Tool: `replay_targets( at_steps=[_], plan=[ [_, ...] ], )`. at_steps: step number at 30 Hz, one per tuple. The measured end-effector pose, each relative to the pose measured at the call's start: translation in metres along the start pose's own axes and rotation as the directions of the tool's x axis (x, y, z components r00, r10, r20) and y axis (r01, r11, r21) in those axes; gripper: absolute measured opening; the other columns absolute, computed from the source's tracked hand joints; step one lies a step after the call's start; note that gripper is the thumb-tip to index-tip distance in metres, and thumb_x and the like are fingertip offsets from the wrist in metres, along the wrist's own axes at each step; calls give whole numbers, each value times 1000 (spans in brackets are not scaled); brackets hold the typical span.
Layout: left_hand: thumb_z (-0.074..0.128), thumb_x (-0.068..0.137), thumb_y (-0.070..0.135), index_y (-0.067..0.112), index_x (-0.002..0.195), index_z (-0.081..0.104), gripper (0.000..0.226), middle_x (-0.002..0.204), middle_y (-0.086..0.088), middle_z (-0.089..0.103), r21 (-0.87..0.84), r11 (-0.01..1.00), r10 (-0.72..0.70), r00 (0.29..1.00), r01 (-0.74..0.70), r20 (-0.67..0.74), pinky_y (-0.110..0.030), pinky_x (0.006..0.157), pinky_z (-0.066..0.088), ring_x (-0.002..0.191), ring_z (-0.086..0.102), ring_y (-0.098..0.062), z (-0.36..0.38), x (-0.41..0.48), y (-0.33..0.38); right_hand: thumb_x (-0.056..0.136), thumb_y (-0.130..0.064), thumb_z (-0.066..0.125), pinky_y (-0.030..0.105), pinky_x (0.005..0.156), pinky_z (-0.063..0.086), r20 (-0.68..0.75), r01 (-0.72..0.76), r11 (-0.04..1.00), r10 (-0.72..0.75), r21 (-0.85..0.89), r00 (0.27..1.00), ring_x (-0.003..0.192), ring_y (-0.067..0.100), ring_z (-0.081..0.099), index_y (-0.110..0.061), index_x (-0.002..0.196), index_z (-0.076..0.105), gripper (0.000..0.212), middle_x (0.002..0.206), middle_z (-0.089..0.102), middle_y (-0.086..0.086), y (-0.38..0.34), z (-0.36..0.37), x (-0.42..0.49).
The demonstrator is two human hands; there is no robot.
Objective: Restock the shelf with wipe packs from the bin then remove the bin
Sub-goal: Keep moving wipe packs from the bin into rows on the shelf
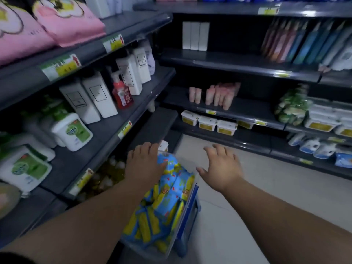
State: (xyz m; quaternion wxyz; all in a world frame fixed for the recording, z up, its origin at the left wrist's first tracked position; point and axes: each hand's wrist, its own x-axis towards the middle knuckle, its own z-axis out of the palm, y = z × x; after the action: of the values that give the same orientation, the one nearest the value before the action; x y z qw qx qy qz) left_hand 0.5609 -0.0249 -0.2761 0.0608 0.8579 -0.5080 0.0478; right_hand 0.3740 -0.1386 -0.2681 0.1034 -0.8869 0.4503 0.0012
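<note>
Restocking barely begun: wipe packs [167,189] fill the bin [187,223] on the floor at 6 o'clock. Left hand [143,161] lies spread on the top pack, not clenched; right hand [222,167] hovers empty at 3 o'clock of it. Shelf [158,124] at 12 o'clock looks bare; bin removal pending.

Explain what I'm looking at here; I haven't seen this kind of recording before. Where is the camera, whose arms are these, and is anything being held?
There is no machine: a person wears a wide-angle camera on the head, so the single picture looks forward and down along their own bare arms. They stand in a shop aisle with dark shelves of soap bottles and tubs. Below the arms stands a clear bin with a blue handle, full of blue-and-yellow wipe packs. The left hand lies palm down on the top packs, its fingers flat rather than closed. The right hand hangs open above the bin's far side, touching nothing. So nothing is held yet; it looks like a reach for the packs.
</note>
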Motion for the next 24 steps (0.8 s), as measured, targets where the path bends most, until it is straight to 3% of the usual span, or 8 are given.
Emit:
replay_targets(
  at_steps=[2, 6, 10, 12, 14, 16, 18, 24],
  plan=[
    [59, 85, 53, 11, 136, 46, 68, 133, -9, 50, 38, 999, -13, 998, 11, 58, -44, 100, 40, 122, 48, -30, 29, -1, -13, 89, -59, 47, 42, 114, 22, 46, -13, 1000, 13, 9, 999, 142, 27, 22, -30, 146, 25, 67, 156, 20, 2, -1, 29, 5],
    [63, 72, 50, 4, 105, 65, 56, 94, -14, 64, 59, 998, 8, 988, -17, 153, -42, 70, 55, 81, 64, -34, 96, -10, -42, 88, -61, 47, 40, 113, 25, 137, -43, 999, 41, 16, 990, 140, 25, 26, -30, 146, 26, 68, 154, 23, 1, -9, 91, 9],
    [69, 77, 46, 5, 124, 59, 62, 118, -15, 62, 17, 1000, -27, 952, 23, 306, -46, 87, 49, 107, 60, -35, 153, -14, -57, 90, -62, 42, 38, 112, 26, 225, -87, 996, 82, 12, 971, 140, 22, 27, -31, 146, 27, 66, 154, 24, -1, -15, 148, 15],
    [66, 73, 49, 8, 118, 64, 61, 113, -13, 65, 23, 999, -30, 938, 24, 345, -45, 83, 52, 102, 63, -34, 175, -9, -64, 89, -63, 43, 37, 111, 26, 245, -100, 995, 94, 15, 965, 139, 21, 28, -31, 146, 27, 67, 153, 26, -3, -18, 170, 22],
    [56, 75, 52, 9, 119, 62, 61, 115, -13, 63, -19, 999, -26, 935, 35, 355, -44, 85, 52, 104, 61, -34, 196, 0, -69, 88, -62, 46, 36, 110, 27, 252, -113, 993, 103, 26, 962, 138, 20, 30, -31, 145, 28, 67, 151, 28, -4, -21, 189, 32],
    [46, 88, 51, 13, 138, 43, 63, 137, -9, 47, -40, 998, -21, 931, 39, 365, -42, 102, 39, 124, 46, -30, 219, 17, -75, 87, -61, 49, 34, 110, 28, 254, -119, 992, 107, 33, 961, 137, 19, 31, -31, 145, 29, 69, 151, 28, -4, -24, 206, 44],
    [47, 92, 49, 17, 145, 28, 65, 147, -5, 34, -37, 999, -11, 935, 25, 355, -39, 109, 28, 134, 34, -26, 241, 38, -80, 86, -60, 51, 33, 110, 27, 246, -120, 992, 107, 37, 963, 137, 19, 32, -31, 145, 30, 69, 151, 29, -4, -26, 220, 57],
    [58, 88, 39, 18, 147, 24, 71, 154, -4, 24, -57, 998, 18, 942, 1, 334, -38, 112, 18, 139, 24, -26, 281, 98, -80, 85, -63, 51, 38, 115, 19, 216, -130, 990, 118, 44, 969, 138, 20, 30, -30, 144, 32, 70, 150, 31, -2, -27, 252, 84]
  ],
)
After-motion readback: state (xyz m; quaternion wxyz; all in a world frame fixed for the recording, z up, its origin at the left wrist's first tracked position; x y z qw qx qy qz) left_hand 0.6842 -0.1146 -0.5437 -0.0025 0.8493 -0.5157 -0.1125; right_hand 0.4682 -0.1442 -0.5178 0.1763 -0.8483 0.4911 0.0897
